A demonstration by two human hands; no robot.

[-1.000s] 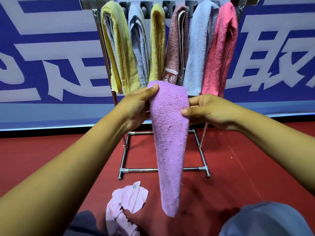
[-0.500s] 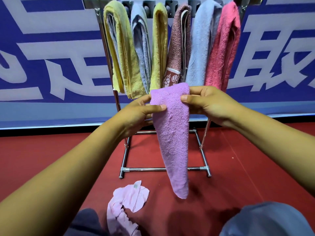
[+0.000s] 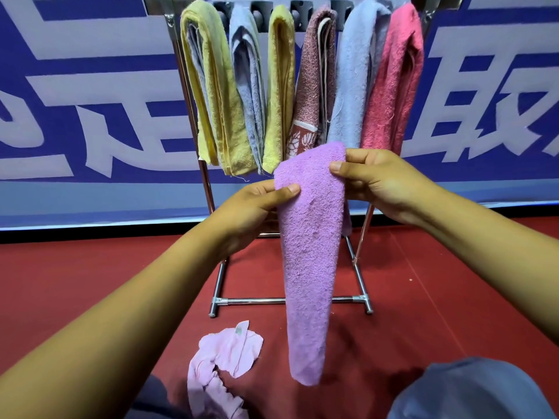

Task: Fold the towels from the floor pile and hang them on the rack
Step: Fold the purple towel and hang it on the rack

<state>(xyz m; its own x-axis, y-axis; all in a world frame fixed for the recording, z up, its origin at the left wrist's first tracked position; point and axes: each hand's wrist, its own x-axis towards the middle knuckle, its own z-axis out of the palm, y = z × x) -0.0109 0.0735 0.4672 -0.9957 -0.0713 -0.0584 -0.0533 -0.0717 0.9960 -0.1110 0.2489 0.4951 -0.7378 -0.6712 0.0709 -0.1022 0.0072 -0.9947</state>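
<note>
Pinching a folded purple towel at its top, left hand at 9 o'clock, right hand at 3 o'clock, thumbs in front; hanging before the rack, above the red floor

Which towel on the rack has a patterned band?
The brownish-red towel, fourth from the left on the rack. Its lower end shows a white stripe and leaf print; the yellow, blue and pink ones are plain.
</note>
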